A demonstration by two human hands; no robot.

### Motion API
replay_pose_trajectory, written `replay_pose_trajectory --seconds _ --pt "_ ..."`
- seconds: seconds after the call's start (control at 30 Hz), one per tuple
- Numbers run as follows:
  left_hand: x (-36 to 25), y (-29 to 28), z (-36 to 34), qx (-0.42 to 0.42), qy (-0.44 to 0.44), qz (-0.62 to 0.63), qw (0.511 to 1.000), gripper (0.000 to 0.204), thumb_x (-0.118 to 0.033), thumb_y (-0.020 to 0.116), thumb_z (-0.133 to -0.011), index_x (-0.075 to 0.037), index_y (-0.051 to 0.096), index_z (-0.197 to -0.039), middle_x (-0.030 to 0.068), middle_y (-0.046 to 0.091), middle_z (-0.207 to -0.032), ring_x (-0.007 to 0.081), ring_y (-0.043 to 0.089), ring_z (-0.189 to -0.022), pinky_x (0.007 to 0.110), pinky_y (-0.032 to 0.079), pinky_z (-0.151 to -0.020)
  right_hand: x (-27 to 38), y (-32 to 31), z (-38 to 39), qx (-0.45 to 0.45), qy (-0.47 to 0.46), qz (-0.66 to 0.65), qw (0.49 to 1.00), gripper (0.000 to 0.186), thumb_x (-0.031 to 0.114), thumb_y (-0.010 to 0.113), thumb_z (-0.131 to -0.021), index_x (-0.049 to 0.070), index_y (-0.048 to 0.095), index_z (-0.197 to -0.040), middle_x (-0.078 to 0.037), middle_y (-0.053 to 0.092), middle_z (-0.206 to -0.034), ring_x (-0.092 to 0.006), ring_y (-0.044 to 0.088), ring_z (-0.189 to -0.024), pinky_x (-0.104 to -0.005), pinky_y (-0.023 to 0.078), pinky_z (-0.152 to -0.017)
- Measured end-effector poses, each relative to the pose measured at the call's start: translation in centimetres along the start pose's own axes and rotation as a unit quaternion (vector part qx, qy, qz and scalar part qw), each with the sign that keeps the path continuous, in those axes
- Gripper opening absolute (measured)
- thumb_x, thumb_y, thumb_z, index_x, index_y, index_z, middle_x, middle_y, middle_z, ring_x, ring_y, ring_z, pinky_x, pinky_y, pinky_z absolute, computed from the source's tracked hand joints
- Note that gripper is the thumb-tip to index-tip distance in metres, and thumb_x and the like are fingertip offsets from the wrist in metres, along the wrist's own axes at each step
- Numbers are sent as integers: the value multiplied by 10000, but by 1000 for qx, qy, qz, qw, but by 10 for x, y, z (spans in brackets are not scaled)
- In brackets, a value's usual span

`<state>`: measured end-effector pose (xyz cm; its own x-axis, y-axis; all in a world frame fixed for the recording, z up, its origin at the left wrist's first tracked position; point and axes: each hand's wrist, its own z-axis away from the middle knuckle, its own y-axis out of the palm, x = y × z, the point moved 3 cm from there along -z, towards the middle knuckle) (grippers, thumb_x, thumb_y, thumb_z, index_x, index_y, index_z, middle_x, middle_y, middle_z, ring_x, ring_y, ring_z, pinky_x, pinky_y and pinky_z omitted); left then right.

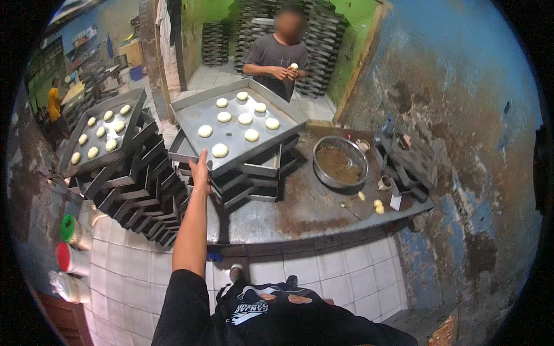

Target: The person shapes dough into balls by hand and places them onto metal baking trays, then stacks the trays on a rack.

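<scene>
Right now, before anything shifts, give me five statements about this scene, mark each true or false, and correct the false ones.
1. The person's left hand is at a near corner of the large tray topping the middle stack. True.
2. The round metal basin stands left of that stack. False: the basin stands to its right.
3. The co-worker's hands are up at chest height with a pale piece. True.
4. The top tray at far left carries nothing. False: nine pale rounds lie on it.
5. The red-lidded bucket stands nearer the wearer than the green-lidded one. True.
</scene>
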<state>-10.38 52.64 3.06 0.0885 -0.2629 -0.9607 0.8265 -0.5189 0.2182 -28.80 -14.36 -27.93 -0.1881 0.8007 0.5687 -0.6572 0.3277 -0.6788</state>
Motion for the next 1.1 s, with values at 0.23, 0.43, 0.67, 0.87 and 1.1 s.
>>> replay_pose_trajectory --seconds 0.23,0.43,0.67,0.87,1.1 --pt "-25 -16 17 67 -65 -124 988 553 -440 745 -850 -49 625 -1222 127 692 -1053 248 637 -885 426 493 -779 -39 88 54 -7 266 -280 922 419 365 690 -901 58 682 -1186 -173 716 -1092 -335 666 -1044 -418 530 -902" --pt "0 18 44 111 -125 14 986 494 -443 609 -930 -37 616 -1211 111 690 -1042 231 637 -901 369 488 -790 -24 134 57 -16 295 -340 893 378 338 686 -910 55 689 -1160 -162 721 -1066 -315 675 -1000 -410 539 -874" --pt "-2 -3 28 128 -11 2 992 422 -376 621 -925 6 601 -1105 89 618 -938 197 587 -838 373 451 -680 15 130 21 -4 239 -276 931 331 307 682 -920 53 696 -1131 -149 727 -1036 -291 686 -950 -401 550 -843" --pt "-5 7 43 111 1 -44 993 635 -434 647 -916 74 527 -1278 182 591 -1222 242 540 -1117 392 421 -963 29 87 -21 0 143 -137 980 292 281 679 -928 50 703 -1105 -139 733 -1010 -271 695 -906 -393 559 -816" --pt "-26 1 58 115 -113 73 984 869 -397 724 -868 57 266 -1449 218 439 -1410 314 465 -1281 429 454 -1000 84 15 -76 -39 143 -282 948 200 217 675 -950 43 705 -1043 -97 726 -931 -188 675 -805 -347 560 -730"
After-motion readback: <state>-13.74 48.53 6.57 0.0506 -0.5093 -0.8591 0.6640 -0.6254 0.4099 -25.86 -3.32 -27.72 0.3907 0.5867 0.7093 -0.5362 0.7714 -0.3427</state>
